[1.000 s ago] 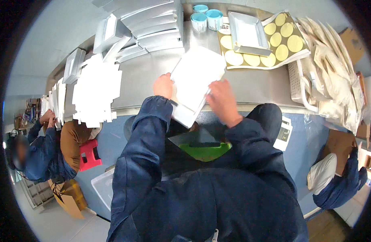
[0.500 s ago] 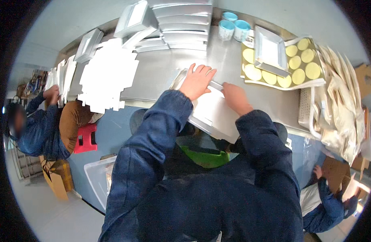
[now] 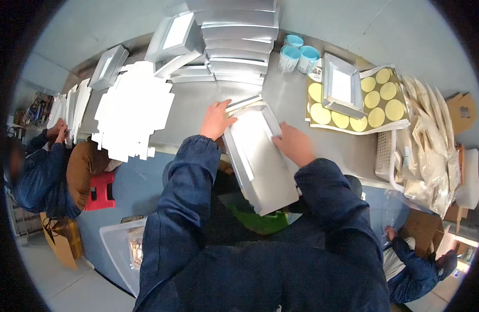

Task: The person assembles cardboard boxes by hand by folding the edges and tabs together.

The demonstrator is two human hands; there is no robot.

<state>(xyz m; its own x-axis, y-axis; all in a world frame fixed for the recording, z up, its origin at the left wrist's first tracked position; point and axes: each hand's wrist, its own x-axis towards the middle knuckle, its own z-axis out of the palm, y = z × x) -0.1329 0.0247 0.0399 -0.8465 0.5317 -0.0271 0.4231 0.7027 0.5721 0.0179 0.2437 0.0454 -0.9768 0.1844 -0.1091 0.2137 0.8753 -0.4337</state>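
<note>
No text readable; print on blue containers [image 3: 289, 59] blurred.

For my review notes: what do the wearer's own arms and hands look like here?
Both arms wear long, loose navy-blue sleeves, the left sleeve and the right sleeve matching, creased and reaching the wrists. The left cuff looks gathered. The left hand and right hand are ungloved; the right is slightly blurred.
</note>
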